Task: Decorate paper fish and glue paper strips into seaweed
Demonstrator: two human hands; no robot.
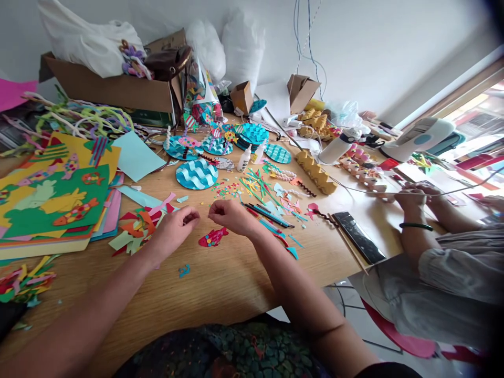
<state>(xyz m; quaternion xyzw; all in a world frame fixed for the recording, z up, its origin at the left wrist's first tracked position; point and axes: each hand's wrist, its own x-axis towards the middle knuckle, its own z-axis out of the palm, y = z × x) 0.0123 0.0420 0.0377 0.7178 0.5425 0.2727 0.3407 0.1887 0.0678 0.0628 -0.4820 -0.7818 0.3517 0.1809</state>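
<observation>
On my feed, the red paper fish (213,238) on the brown wooden table (236,273) already bears coloured dots; tiny multicoloured paper bits (228,189) lie loose beyond. Left hand (181,220) and right hand (229,214) curl nearby, fingertips drawn together; I can't tell on what.

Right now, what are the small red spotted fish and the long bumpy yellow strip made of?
The red fish looks like matte paper or thin card: flat, with cut edges. The yellow strip seems dull moulded cardboard, maybe egg carton, given its row of peaks.
</observation>
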